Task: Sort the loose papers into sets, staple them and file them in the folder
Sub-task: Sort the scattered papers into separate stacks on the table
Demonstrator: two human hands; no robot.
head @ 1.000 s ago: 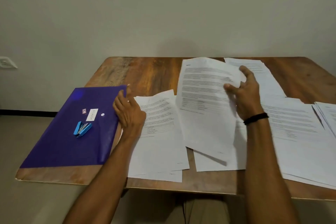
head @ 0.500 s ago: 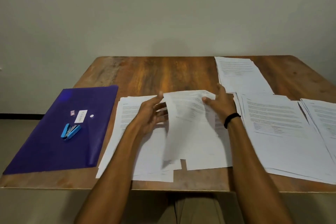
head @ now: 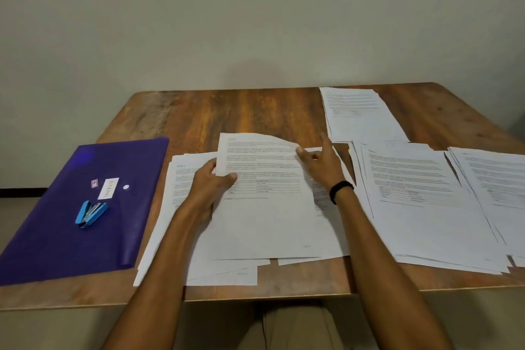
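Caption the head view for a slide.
Left hand grips a sheet, right hand at its corner, over paper piles; stapler on folder.

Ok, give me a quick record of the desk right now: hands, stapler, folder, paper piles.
left hand: pinches the left edge of the top sheet
right hand: fingers at that sheet's lifted far-right corner; grip unclear
stapler: lies on the purple folder, untouched
purple folder: flat at the left of the table
middle pile: spread loosely under the top sheet
right piles: far pile, near pile, edge pile
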